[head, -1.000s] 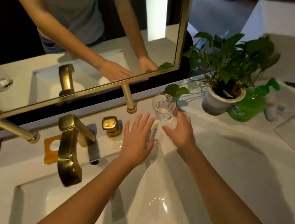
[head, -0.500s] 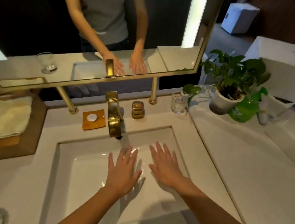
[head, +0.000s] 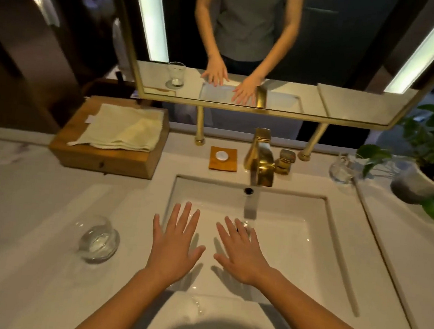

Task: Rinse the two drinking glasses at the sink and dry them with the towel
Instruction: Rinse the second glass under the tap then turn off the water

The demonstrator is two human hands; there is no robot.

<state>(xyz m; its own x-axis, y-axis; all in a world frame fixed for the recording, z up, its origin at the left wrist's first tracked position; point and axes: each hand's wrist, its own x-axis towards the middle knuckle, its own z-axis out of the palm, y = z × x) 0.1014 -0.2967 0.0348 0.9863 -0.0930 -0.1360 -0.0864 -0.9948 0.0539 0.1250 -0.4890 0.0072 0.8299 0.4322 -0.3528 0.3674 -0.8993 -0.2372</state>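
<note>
The counter (head: 34,227) carries everything. The sink (head: 299,205) is set into its middle. The towel (head: 124,130) lies folded on a box (head: 101,158) at the back left; it looks soft and light, easy to gather by a corner or in a handful.

Both hands hover over the basin, palms down and fingers spread. The left hand (head: 175,242) and the right hand (head: 242,253) are both empty.

The near glass (head: 99,238) stands on the counter just left of the sink, close to the left hand. The far glass (head: 342,168) stands at the back right beside the plant (head: 432,146). Both are likely stiff, breakable and slippery once wet, so a wrap round the wall below the rim seems safest.

A second ago the hands were up by the far glass. Since then they have drawn back over the basin, empty as before. The near glass has come fully into view.
</note>
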